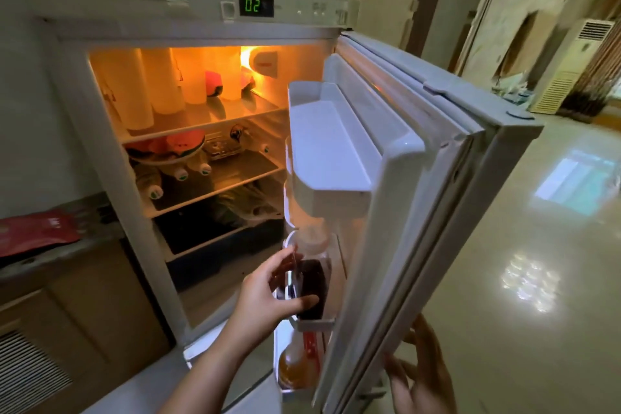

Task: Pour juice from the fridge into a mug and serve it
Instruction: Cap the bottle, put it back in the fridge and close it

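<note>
Orange fridge (188, 84) glow, floor (531, 279) glare (blurred, warped edges)

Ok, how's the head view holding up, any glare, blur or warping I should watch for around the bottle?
Head view: orange interior light washes out the top shelf; wide-angle lens bows the fridge door; window glare on the floor; right hand is soft with blur; left hand on the dark juice bottle reads fairly clearly.

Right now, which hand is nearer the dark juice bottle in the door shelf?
Left. The left hand is wrapped around the dark juice bottle in the door shelf, thumb across its front. The right hand is lower and off to the right, gripping the outer edge of the fridge door.
</note>
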